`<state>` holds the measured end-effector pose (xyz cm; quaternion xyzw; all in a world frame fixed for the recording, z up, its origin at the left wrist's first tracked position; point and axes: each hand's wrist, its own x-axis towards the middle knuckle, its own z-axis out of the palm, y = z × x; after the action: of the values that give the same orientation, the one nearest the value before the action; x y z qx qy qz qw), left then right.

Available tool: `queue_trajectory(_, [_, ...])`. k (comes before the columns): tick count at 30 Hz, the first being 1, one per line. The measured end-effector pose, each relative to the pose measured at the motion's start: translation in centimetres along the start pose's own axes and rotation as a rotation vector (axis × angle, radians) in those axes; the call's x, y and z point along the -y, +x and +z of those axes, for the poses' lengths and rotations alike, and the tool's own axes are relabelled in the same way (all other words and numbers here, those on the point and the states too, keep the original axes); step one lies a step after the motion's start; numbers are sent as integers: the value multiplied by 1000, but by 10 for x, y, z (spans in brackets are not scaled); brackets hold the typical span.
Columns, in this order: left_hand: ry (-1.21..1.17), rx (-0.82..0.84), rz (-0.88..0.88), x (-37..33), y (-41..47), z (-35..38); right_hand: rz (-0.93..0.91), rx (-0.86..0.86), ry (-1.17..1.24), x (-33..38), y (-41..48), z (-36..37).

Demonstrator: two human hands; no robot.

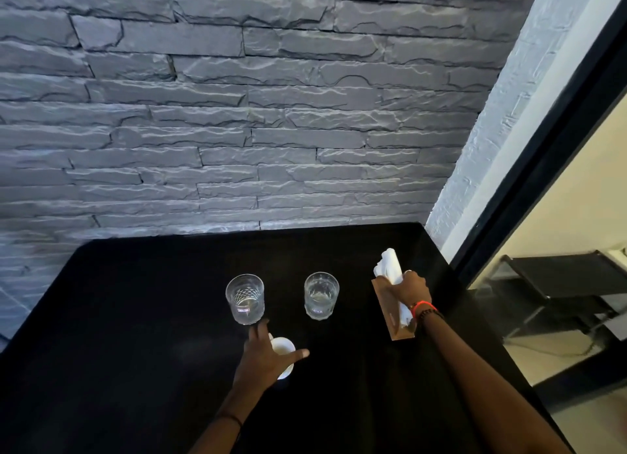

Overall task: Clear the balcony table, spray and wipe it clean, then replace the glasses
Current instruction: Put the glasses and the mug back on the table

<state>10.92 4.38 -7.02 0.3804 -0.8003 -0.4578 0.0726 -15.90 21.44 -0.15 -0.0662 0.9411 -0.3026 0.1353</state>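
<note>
Two clear cut-glass tumblers stand on the black table (135,318): the left glass (245,298) and the right glass (321,295). My left hand (268,355) hovers with fingers spread over a small white cup (283,346) just in front of the left glass, a fingertip close to that glass's base. My right hand (410,289) grips a rolled white cloth (390,263) that rests on a brown rectangular board (393,314) near the table's right edge. Part of the white cup is hidden under my left hand.
A grey stone wall (237,114) runs along the table's far side. At the right, a black door frame (543,168) stands against the table, and beyond it a dark chair (556,284) sits on a pale floor.
</note>
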Motion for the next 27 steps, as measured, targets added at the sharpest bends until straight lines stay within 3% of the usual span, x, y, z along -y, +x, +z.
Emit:
queue_trajectory(17, [-44, -52, 26, 14, 2, -33, 5, 57, -182, -18, 91, -12])
queue_trajectory(23, [-50, -265, 186, -24, 7, -76, -57, -166, -215, 4, 85, -38])
queue_trajectory(27, [-79, -430, 353, -74, 22, -122, -253, -339, -136, 40, 70, -78])
